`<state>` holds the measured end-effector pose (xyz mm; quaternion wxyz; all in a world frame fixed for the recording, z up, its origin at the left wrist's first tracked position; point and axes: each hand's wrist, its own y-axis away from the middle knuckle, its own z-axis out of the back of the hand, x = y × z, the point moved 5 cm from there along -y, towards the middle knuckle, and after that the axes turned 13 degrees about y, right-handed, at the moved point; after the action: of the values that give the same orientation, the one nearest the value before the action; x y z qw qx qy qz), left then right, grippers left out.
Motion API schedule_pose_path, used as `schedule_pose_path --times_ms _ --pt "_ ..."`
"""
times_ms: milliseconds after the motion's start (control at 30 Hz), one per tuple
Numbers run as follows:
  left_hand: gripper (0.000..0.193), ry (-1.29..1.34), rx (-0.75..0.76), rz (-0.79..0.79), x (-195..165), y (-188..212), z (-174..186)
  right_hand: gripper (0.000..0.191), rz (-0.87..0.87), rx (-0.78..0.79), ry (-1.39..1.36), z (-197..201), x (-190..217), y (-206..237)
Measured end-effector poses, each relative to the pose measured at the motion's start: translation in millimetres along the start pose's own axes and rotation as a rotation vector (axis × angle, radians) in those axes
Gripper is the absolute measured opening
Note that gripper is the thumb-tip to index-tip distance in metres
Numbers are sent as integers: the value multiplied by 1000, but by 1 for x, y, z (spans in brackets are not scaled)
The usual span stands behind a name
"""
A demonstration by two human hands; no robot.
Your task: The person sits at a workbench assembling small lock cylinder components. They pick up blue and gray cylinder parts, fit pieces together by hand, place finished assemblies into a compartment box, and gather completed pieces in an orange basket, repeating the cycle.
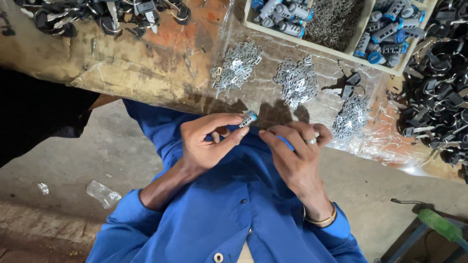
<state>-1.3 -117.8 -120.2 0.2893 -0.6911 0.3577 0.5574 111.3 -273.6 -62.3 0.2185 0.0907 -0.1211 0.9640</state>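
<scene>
At frame centre, my left hand (205, 143) pinches a small lock cylinder (247, 119) by its sides between fingertips; it looks light, hard, slippery metal. My right hand (295, 153) curls beside it, fingers empty, below the surface (132, 67).

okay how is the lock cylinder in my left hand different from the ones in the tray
The cylinder in the left hand, cylinder, is a single piece pinched at the fingertips above the lap. The tray cylinders lie loose, heaped in compartments of the tray on the bench. Both are silver with blue ends.
</scene>
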Motion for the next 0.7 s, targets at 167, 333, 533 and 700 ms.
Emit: schedule_pose_path --times_ms 167,333,533,700 --pt "25 -48 50 -23 0 -3 -16 23 -283 -157 -236 3 -15 7" --pt "24 -115 74 -42 -3 -4 -22 19 -322 -176 -403 4 -10 5" --pt "24 -188 120 -127 -11 -3 -21 28 -424 -151 -494 -2 -7 5" --pt "22 -294 175 -226 -16 -3 -23 28 -265 -169 -234 9 3 1"
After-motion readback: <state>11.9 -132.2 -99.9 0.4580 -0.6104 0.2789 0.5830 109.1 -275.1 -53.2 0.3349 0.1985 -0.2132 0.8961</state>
